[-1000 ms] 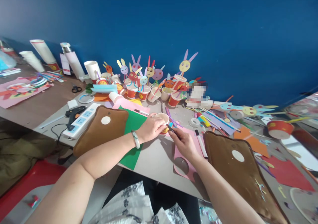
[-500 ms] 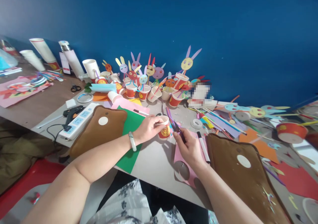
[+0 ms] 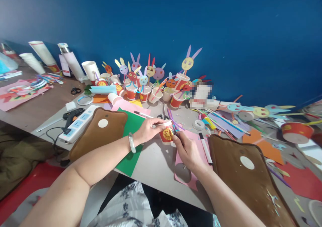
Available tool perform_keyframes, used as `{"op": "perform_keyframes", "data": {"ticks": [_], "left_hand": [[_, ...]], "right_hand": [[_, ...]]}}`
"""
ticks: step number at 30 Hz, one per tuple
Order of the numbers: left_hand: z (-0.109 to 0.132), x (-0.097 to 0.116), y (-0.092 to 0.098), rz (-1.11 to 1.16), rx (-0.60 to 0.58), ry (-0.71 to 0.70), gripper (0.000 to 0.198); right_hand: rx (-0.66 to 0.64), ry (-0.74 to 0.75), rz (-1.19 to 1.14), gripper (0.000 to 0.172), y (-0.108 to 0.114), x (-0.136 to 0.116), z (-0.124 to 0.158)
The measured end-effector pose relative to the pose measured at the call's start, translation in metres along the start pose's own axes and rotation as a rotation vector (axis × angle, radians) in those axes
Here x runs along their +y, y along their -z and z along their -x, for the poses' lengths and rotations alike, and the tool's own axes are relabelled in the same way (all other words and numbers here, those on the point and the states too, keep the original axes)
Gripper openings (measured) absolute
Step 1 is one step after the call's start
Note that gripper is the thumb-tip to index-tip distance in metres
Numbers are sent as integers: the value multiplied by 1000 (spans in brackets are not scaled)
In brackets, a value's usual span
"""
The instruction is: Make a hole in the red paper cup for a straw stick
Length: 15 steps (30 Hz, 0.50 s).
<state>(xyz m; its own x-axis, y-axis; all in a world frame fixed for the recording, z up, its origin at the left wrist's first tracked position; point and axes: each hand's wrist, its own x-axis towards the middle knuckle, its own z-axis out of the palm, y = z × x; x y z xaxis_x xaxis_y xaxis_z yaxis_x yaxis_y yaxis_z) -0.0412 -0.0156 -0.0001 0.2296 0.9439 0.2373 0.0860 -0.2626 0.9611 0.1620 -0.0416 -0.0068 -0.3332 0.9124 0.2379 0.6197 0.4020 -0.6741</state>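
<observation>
My left hand [image 3: 149, 130] is closed on the rim of a red and white paper cup [image 3: 166, 135] with a yellow print, held upright over the table. My right hand [image 3: 185, 146] is wrapped round dark-handled scissors [image 3: 174, 130], whose blades are at the right side of the cup's rim. Part of the blades is hidden behind the fingers and cup. Under my right forearm lies pink paper [image 3: 179, 168] with a round hole. Green paper [image 3: 127, 163] is beneath my left wrist.
Cups with paper rabbit heads [image 3: 145, 93] stand along the blue wall. A power strip [image 3: 76, 124] and a brown pad [image 3: 98, 138] lie at left. At right are a marker [image 3: 205, 148], another brown pad [image 3: 233, 173], tape [image 3: 198, 124], straws and paper scraps.
My right hand has brought the scissors left and down to the cup's rim. The cup has tilted slightly in my left hand.
</observation>
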Motion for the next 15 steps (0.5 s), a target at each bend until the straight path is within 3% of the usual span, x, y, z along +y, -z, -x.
{"op": "perform_keyframes", "data": {"ticks": [8, 15], "left_hand": [[-1, 3, 2, 29, -33, 16, 26], [0, 1, 3, -81, 3, -1, 23]], "right_hand": [[-25, -19, 21, 34, 3, -4, -1], [-45, -19, -16, 37, 3, -2, -1]]}}
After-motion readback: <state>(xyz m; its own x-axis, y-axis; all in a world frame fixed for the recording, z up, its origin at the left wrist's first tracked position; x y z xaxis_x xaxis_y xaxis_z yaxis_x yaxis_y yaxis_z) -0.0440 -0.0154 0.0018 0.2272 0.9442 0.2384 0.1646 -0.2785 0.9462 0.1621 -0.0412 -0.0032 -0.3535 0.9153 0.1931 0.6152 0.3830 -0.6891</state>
